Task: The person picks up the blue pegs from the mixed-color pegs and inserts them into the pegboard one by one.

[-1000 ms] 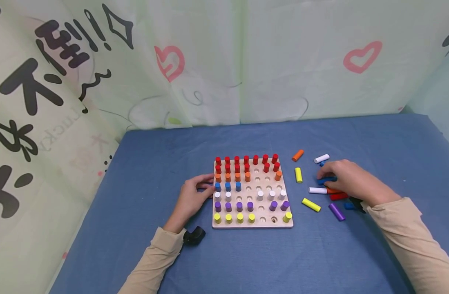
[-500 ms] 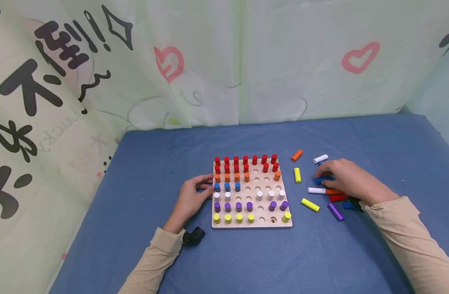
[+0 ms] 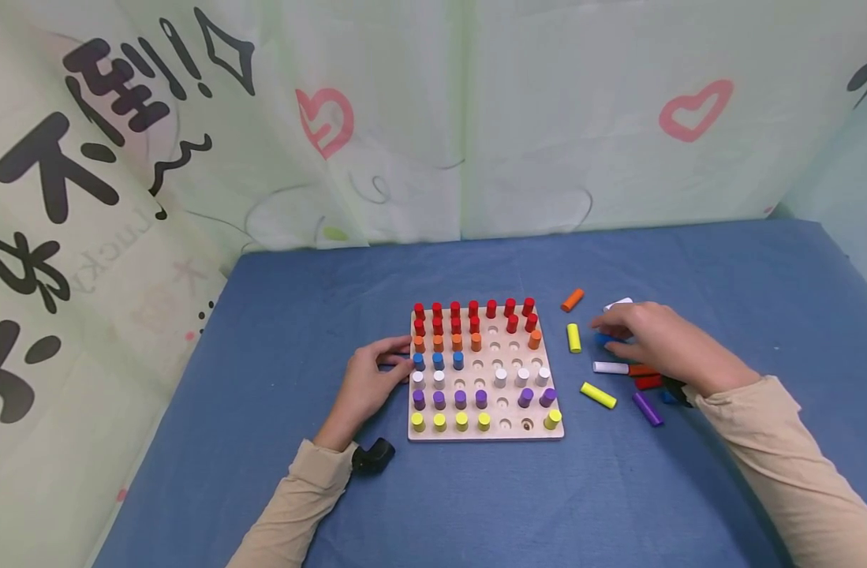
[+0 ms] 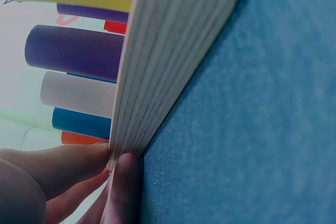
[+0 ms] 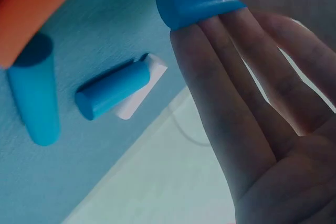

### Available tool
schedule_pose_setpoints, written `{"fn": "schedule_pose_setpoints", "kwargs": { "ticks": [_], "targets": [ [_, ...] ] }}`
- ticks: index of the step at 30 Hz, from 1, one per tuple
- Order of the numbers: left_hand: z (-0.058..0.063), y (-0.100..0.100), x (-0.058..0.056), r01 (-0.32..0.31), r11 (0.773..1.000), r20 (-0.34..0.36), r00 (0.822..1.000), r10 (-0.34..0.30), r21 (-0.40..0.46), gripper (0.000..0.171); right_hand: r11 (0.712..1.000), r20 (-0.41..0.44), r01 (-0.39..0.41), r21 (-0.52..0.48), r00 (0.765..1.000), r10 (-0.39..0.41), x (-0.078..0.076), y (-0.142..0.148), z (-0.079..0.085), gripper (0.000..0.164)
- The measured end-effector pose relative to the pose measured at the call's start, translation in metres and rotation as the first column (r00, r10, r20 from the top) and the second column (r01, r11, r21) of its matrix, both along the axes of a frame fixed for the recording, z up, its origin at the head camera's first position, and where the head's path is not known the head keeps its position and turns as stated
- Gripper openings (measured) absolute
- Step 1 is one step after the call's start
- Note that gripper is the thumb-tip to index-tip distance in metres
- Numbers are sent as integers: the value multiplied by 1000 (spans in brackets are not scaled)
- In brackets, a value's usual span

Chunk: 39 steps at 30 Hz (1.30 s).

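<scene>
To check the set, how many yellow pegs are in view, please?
7: four yellow pegs at the left of the near row on the board, one at its right end, two loose ones to the right. More may hide under the right hand.

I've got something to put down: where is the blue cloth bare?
Bare: between the pegboard and the curtain; nearside of the pegboard, between both sleeves; and left of the left hand. Crowded: right of the pegboard, where loose pegs lie around the right hand.
</scene>
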<state>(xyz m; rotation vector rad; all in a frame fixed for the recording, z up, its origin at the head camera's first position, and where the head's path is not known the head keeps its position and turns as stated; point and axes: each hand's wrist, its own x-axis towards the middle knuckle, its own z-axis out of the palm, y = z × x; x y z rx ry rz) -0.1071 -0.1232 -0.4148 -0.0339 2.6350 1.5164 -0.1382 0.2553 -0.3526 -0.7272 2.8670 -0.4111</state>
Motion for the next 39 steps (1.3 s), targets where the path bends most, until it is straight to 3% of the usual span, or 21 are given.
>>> {"fn": "schedule_pose_setpoints", "kwargs": {
  "ticks": [19,28,39],
  "targets": [
    [-1,1,0,-2,1000,0,1000,2,-6,39,998,-62,-48,-28,997,46,6,-19,12,28],
    [-1,1,-1,-4,1000,-4,1000,4,-4,39,991,-109,-102,-87,990,92,7,-29,15,25],
    [0,1,0,-6,1000,-1,1000,6,-7,39,986,-105,-123,-115,988,111,5,-43,19,26]
  ]
}}
